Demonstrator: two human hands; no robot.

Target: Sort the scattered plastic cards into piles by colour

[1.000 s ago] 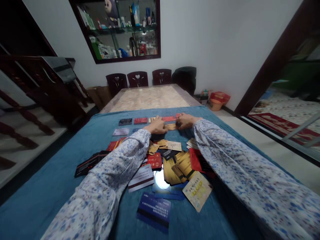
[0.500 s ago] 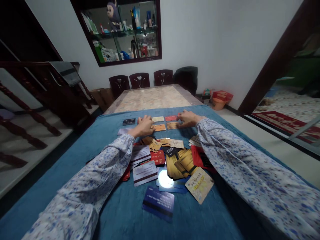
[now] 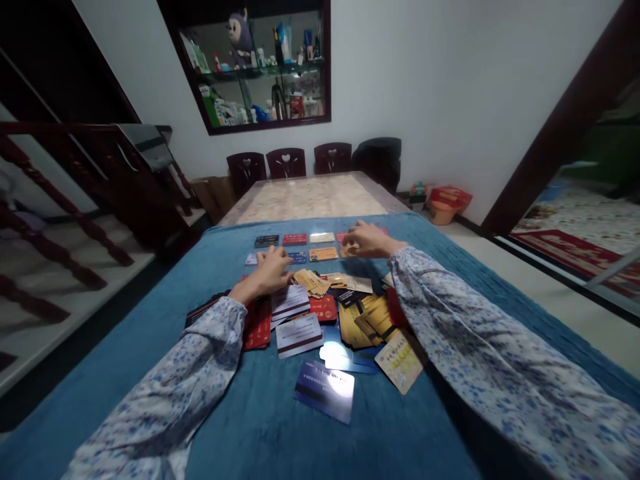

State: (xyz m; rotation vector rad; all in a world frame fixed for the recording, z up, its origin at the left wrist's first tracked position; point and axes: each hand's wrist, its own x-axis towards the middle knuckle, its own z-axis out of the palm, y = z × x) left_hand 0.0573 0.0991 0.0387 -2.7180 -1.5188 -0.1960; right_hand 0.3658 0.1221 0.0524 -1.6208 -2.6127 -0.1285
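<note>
Two rows of plastic cards lie on a blue cloth (image 3: 220, 373). The far row holds a black card (image 3: 267, 241), a red card (image 3: 295, 239) and a cream card (image 3: 321, 237), among others. Nearer are a pale card (image 3: 251, 259), a blue card (image 3: 299, 258) and an orange card (image 3: 323, 254). My left hand (image 3: 269, 273) hovers just behind the loose pile, fingers apart and bent, beside the blue card. Over the right end of the rows, my right hand (image 3: 369, 240) has loosely curled fingers by a tan card (image 3: 349, 251), partly covering it and the red cards behind.
Before the rows spreads a pile with gold cards (image 3: 367, 323), white striped cards (image 3: 300, 335) and red cards (image 3: 258, 327). A dark blue card (image 3: 326, 391) lies nearest me, a cream patterned card (image 3: 401, 362) at right. Dark chairs (image 3: 286, 163) stand beyond the marble-look table (image 3: 310, 197).
My left hand has drawn back toward me and left from the orange card, uncovering the red and blue cards. My right hand has shifted slightly left. The view has turned a little left.
</note>
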